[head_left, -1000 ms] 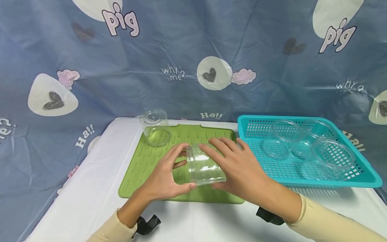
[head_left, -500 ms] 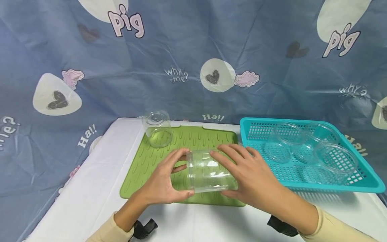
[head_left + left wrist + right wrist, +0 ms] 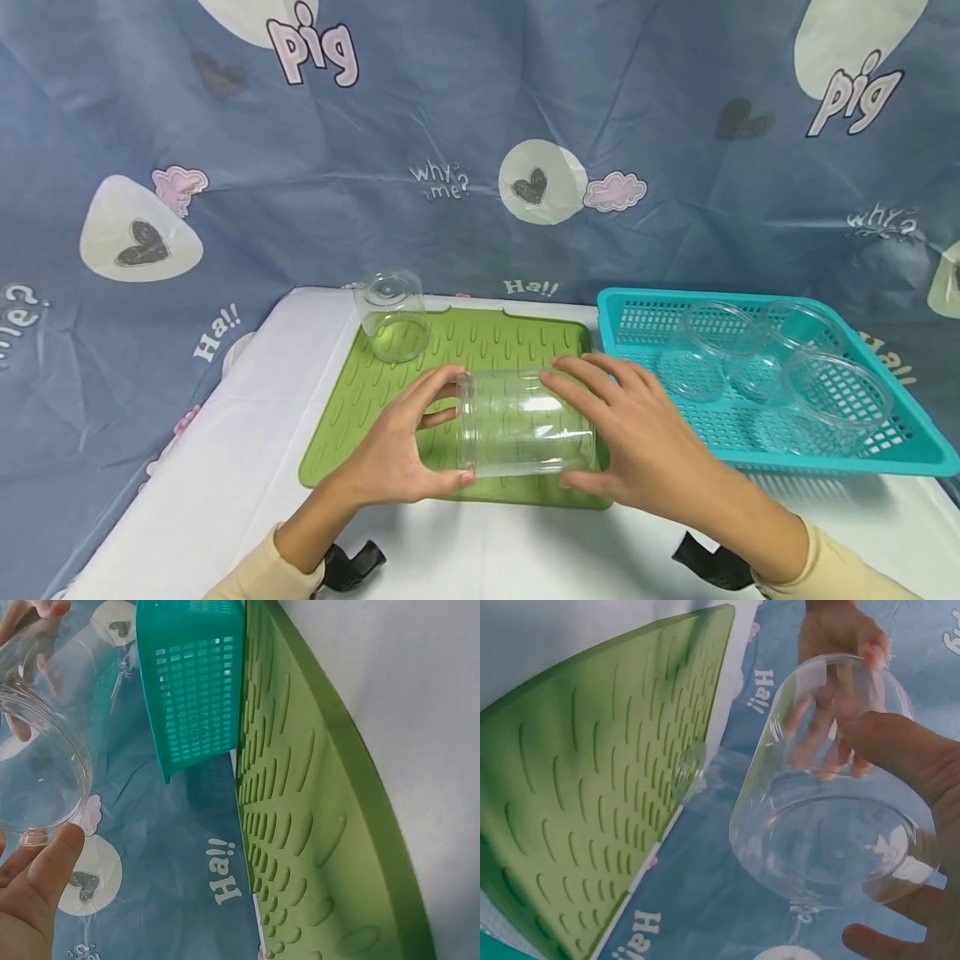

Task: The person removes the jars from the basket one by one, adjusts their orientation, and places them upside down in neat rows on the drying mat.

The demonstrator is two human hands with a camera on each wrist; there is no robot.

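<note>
- Head cam: clear jar (image 3: 517,425) on its side, held up in front of green drying mat (image 3: 360,433); mouth end to L, base to R.
- L hand (image 3: 397,450) grips mouth end, thumb on near side; R hand (image 3: 637,425) grips base end, thumb also near side.
- Mat lies on white-covered desk (image 3: 225,450); inverted jar (image 3: 392,317) stands at its back L corner.
- R of mat: teal basket (image 3: 731,425) w/ three more clear jars (image 3: 836,400), mouths up. Blue printed cloth (image 3: 465,108) behind.
- L wrist cam: jar upper L, ringed mouth twd cam; L fingertips on rim. R fingers at far end, partly cut off. Mat + basket apart from jar.
- R wrist cam: base nearest; R thumb along one side, fingers opp. L fingers seen thru glass at far end. Inverted jar in bkgd, faint.
</note>
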